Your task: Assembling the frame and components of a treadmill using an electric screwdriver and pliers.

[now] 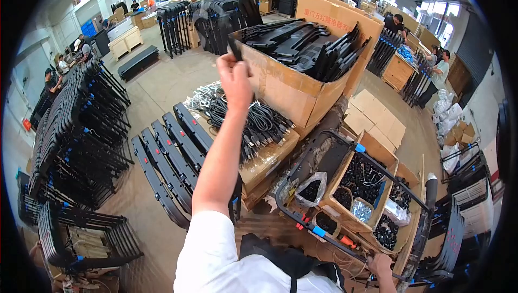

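Note:
My left hand (236,80) is stretched far forward, fingers closed round the end of a dark, flat black plastic piece (235,49), partly blurred. It is beside the near left corner of a large cardboard box (280,85) filled with black plastic panels (318,50). Below that hand, coiled black cables (251,123) lie in a heap. At the lower right my right hand (381,266) is curled low beside a black tubular frame (367,158) with blue bands. What its fingers hold is hard to make out. An orange-handled tool (348,242) lies close by.
Inside the frame are cardboard bins (350,217) of small black parts and silver screws (362,210). Long black rails (172,145) stand left of the cables. Rows of black frames (70,126) line the left side. Co-workers (440,77) stand farther off.

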